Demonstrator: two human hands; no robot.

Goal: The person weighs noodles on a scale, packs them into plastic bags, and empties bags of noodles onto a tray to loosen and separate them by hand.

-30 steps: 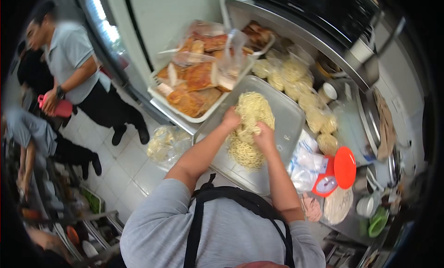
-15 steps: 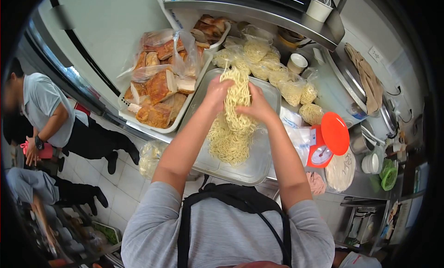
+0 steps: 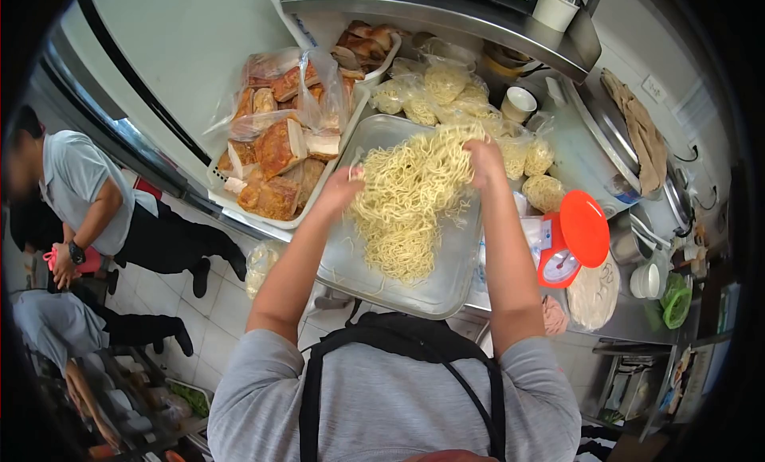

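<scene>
A loose heap of pale yellow noodles [image 3: 406, 199] is spread wide over a shallow metal tray [image 3: 453, 291] in front of my body. My left hand [image 3: 341, 189] is at the heap's left side, its fingers curled on the edge strands. At the upper right, my right hand [image 3: 486, 162] pinches another part of the noodles, raised near the tray's far rim. Between the two hands the strands hang and fan out, with the lower part lying on the tray bottom.
Left of the tray stands a white bin [image 3: 295, 221] of roasted meat pieces. Bagged noodles [image 3: 446, 84] lie behind it. To the right are an orange scale [image 3: 560, 263], a wrapped round stack [image 3: 594, 295] and a large lidded pot [image 3: 590, 135]. Two people are at the far left.
My hands have moved apart, left hand leftward and right hand rightward. The noodle bundle held upright between them has spread and dropped into a wide heap.
</scene>
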